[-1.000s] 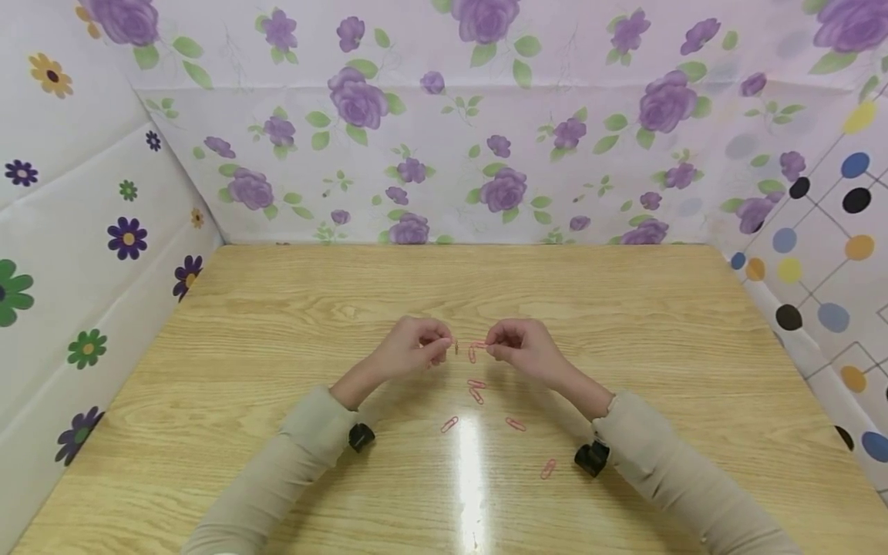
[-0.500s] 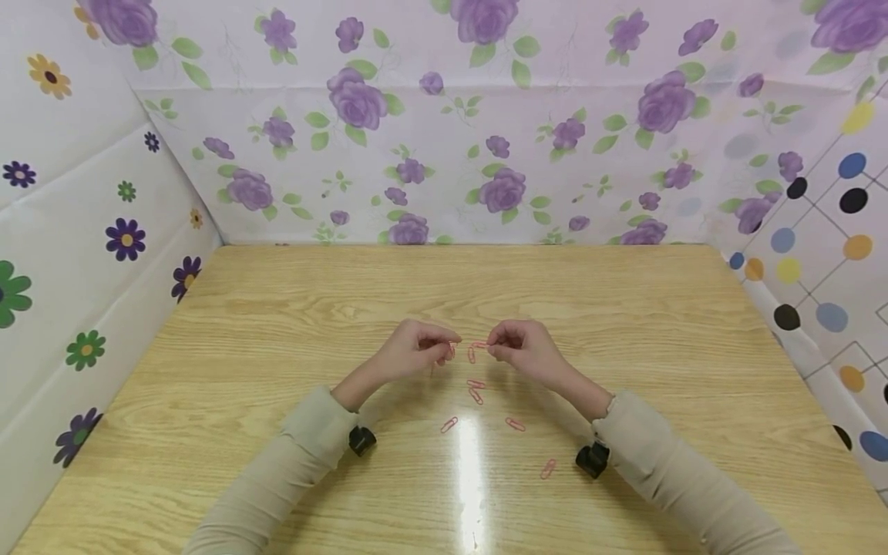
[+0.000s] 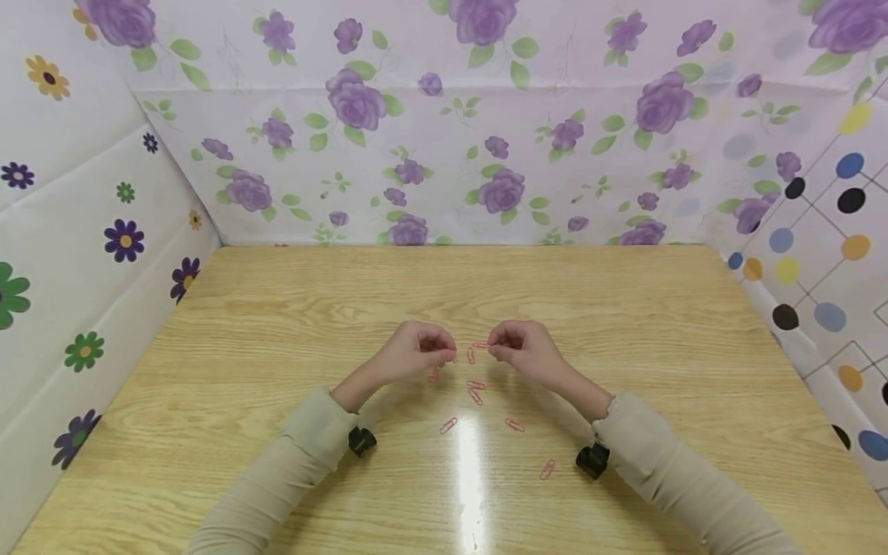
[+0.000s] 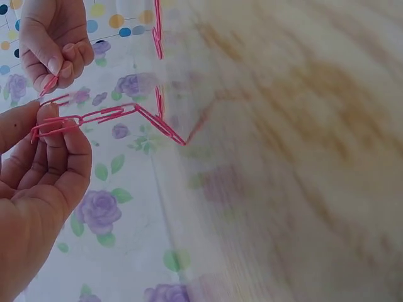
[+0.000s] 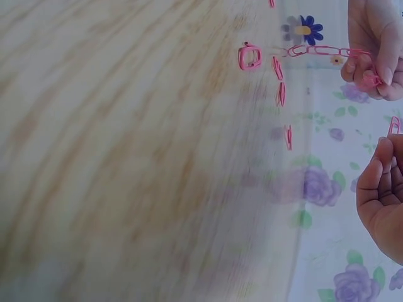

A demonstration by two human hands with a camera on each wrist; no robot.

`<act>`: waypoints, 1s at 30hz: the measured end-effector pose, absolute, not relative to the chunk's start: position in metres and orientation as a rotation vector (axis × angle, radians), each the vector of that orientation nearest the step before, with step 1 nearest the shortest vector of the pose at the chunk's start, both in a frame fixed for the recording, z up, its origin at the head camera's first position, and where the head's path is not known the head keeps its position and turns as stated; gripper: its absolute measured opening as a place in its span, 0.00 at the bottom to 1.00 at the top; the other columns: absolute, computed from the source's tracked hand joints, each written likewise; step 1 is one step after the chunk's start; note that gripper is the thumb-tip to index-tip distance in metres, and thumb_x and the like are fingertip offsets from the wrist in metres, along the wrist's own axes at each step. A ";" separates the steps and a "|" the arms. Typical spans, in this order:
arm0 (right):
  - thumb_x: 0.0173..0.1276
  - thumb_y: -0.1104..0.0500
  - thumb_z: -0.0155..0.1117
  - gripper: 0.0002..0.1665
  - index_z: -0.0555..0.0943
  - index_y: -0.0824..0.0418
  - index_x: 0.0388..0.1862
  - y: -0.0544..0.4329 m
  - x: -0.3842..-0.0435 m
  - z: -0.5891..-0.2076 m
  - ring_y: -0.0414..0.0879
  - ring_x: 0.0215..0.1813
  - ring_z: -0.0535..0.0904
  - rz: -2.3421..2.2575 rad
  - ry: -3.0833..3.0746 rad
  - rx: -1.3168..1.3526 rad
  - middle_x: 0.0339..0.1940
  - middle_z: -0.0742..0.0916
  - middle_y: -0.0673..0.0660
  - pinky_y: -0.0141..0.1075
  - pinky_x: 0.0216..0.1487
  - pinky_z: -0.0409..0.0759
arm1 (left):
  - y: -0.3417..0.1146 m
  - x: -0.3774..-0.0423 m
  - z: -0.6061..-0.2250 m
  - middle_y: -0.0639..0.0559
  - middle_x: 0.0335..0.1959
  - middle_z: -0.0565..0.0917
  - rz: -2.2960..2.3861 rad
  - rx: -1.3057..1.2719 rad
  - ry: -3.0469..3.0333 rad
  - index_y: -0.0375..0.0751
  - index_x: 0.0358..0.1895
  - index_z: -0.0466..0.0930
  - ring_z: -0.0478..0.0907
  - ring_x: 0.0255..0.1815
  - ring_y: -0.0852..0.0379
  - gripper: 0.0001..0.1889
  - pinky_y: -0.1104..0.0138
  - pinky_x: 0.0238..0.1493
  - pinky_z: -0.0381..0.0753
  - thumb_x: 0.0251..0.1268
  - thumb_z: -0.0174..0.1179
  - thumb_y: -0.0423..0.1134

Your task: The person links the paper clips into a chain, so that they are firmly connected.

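My left hand pinches a pink paper clip between thumb and fingertips. Linked to it, a short chain of pink paper clips hangs below the fingers toward the table; it also shows in the right wrist view as a linked chain. Across a small gap, my right hand pinches a single pink paper clip by one end, its free end pointing at the left hand. Between the two hands in the head view, another pink clip appears just below the right hand's clip.
Several loose pink paper clips lie on the wooden table: two close together, one at front left, one at front right and another nearer the right wrist. Flowered cloth stands behind the table.
My left fingers have shifted along the clip, opening briefly and closing again nearer its end. The linked clips now dangle below the left hand. The right hand has stayed almost still.
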State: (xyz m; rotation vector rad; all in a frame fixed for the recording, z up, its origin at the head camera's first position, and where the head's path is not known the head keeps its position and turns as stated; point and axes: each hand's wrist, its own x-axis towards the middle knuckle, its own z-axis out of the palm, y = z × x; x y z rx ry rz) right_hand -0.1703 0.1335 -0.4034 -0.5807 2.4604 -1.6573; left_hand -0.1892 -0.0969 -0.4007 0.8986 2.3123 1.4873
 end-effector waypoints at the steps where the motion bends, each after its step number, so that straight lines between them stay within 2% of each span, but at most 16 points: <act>1: 0.62 0.70 0.58 0.03 0.79 0.70 0.33 0.134 -0.170 -0.403 0.64 0.31 0.76 -1.661 2.456 -0.578 0.29 0.82 0.64 0.32 0.26 0.74 | -0.097 -0.189 -0.401 0.42 0.25 0.80 1.485 0.903 2.310 0.31 0.32 0.80 0.74 0.23 0.60 0.03 0.71 0.25 0.73 0.58 0.60 0.29; 4: 0.62 0.71 0.58 0.03 0.78 0.71 0.33 0.134 -0.170 -0.403 0.65 0.31 0.75 -1.666 2.445 -0.571 0.30 0.82 0.66 0.32 0.26 0.74 | -0.097 -0.189 -0.401 0.42 0.26 0.80 1.482 0.916 2.297 0.30 0.32 0.80 0.74 0.23 0.59 0.03 0.72 0.25 0.73 0.58 0.59 0.28; 10: 0.62 0.70 0.58 0.03 0.78 0.71 0.33 0.134 -0.169 -0.404 0.65 0.31 0.75 -1.675 2.447 -0.580 0.30 0.81 0.67 0.32 0.26 0.73 | -0.095 -0.190 -0.401 0.32 0.31 0.79 1.484 0.902 2.266 0.23 0.45 0.76 0.74 0.24 0.43 0.10 0.70 0.24 0.74 0.63 0.53 0.27; 12: 0.62 0.69 0.58 0.04 0.78 0.71 0.34 0.134 -0.169 -0.404 0.65 0.30 0.74 -1.685 2.449 -0.580 0.29 0.81 0.67 0.32 0.26 0.73 | -0.095 -0.190 -0.401 0.32 0.29 0.78 1.476 0.894 2.272 0.23 0.46 0.76 0.73 0.24 0.39 0.11 0.69 0.23 0.73 0.64 0.51 0.26; 14: 0.62 0.69 0.58 0.04 0.78 0.70 0.34 0.133 -0.169 -0.404 0.64 0.30 0.74 -1.696 2.453 -0.574 0.30 0.81 0.68 0.32 0.25 0.72 | -0.093 -0.188 -0.397 0.32 0.26 0.77 1.482 0.868 2.259 0.23 0.46 0.76 0.72 0.22 0.34 0.11 0.64 0.21 0.74 0.65 0.49 0.25; 15: 0.62 0.70 0.58 0.03 0.78 0.70 0.33 0.132 -0.167 -0.400 0.62 0.29 0.74 -1.702 2.455 -0.576 0.29 0.81 0.67 0.32 0.25 0.72 | -0.092 -0.186 -0.394 0.31 0.25 0.76 1.488 0.848 2.251 0.23 0.45 0.76 0.71 0.22 0.33 0.10 0.64 0.20 0.73 0.65 0.48 0.25; 20: 0.62 0.69 0.59 0.03 0.78 0.71 0.33 0.130 -0.169 -0.400 0.58 0.28 0.74 -1.712 2.454 -0.592 0.28 0.81 0.65 0.32 0.25 0.72 | -0.090 -0.185 -0.392 0.34 0.24 0.75 1.480 0.747 2.289 0.24 0.42 0.77 0.70 0.19 0.41 0.09 0.67 0.18 0.70 0.66 0.48 0.25; 21: 0.62 0.69 0.59 0.03 0.78 0.70 0.33 0.130 -0.169 -0.400 0.58 0.28 0.75 -1.717 2.448 -0.598 0.28 0.81 0.66 0.32 0.26 0.73 | -0.090 -0.187 -0.395 0.33 0.24 0.75 1.485 0.737 2.291 0.24 0.42 0.77 0.69 0.18 0.44 0.09 0.70 0.17 0.68 0.66 0.48 0.25; 23: 0.62 0.68 0.59 0.03 0.78 0.70 0.33 0.129 -0.171 -0.404 0.61 0.29 0.75 -1.720 2.440 -0.614 0.29 0.81 0.67 0.32 0.26 0.73 | -0.090 -0.189 -0.397 0.35 0.24 0.74 1.504 0.712 2.280 0.24 0.42 0.77 0.69 0.18 0.47 0.09 0.68 0.17 0.68 0.66 0.47 0.26; 30: 0.62 0.68 0.59 0.02 0.79 0.67 0.32 0.123 -0.171 -0.404 0.65 0.31 0.75 -1.710 2.412 -0.627 0.29 0.81 0.67 0.30 0.24 0.71 | -0.088 -0.189 -0.396 0.35 0.24 0.72 1.616 0.637 2.171 0.25 0.41 0.76 0.65 0.19 0.33 0.08 0.52 0.16 0.69 0.67 0.47 0.26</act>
